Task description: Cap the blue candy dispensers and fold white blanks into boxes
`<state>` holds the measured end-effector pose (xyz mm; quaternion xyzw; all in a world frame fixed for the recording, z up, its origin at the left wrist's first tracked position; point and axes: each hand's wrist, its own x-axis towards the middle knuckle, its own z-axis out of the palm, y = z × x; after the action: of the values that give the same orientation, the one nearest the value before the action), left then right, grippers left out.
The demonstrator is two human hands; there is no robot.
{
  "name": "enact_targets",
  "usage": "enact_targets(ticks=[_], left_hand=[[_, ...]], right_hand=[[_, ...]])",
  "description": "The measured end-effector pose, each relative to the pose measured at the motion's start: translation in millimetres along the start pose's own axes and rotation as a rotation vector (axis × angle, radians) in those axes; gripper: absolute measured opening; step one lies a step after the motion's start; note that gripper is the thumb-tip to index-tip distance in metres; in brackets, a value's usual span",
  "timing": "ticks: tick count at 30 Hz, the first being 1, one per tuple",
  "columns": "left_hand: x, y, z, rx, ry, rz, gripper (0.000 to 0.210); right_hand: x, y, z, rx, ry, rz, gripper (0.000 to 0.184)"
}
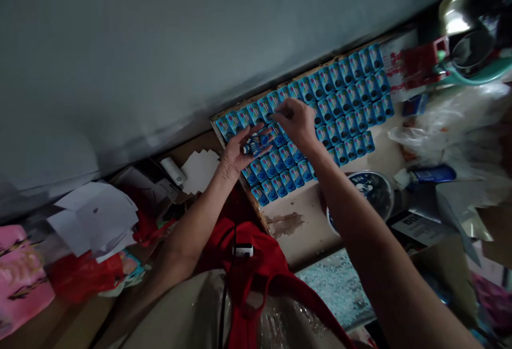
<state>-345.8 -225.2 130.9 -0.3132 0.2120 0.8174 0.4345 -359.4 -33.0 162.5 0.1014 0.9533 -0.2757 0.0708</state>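
Several small blue-and-white round pieces (254, 146) lie in my left hand (244, 149), which is palm up with its fingers stretched out. Under and beyond it are rows of small blue printed packs (287, 157), each with a round hollow near its lower end. Over the upper rows, my right hand (296, 119) points down with thumb and fingertips pinched together. Its fingertips are at the hollow of one blue pack; whatever they hold is too small to make out. Hollows in the upper and right-hand packs look dark; those at the lower left look blue.
The packs rest on a wood-edged board (288, 223) against a grey wall (180, 45). A round tub (386, 194) stands by my right forearm. Clear plastic bags (460, 119) lie at the right, white paper sheets (94, 215) at the left.
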Motion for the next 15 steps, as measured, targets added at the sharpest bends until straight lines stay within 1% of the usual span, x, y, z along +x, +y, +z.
enact_targets(ticks=[2,4,7,10,12,13,15], left_hand=[[0.3,-3.0,-1.5,0.01,0.014,0.015,0.031],[1.5,-6.7,-1.9,0.014,0.038,0.024,0.03],[2.9,-12.5,-1.1,0.014,0.074,0.018,0.03],[1.6,-15.4,-2.0,0.024,0.121,0.014,0.027],[-1.3,-14.1,-3.8,0.02,0.131,0.017,0.025],[-3.2,-12.4,-4.8,0.012,0.124,0.024,0.025],[-7.6,-7.5,-6.0,-0.007,0.099,0.052,0.026]], right_hand=[[-27.8,-4.4,2.3,0.12,-0.062,-0.075,0.018],[-46.5,-4.5,8.4,0.183,-0.099,-0.076,0.016],[-57.4,0.9,19.9,0.216,-0.073,-0.043,0.011],[-54.6,8.7,24.3,0.284,-0.081,-0.042,0.011],[-45.5,12.8,22.4,0.338,-0.059,0.005,0.013],[-38.3,14.1,21.0,0.333,-0.031,0.04,0.014],[-19.2,14.6,19.4,0.243,0.024,0.104,0.015]])
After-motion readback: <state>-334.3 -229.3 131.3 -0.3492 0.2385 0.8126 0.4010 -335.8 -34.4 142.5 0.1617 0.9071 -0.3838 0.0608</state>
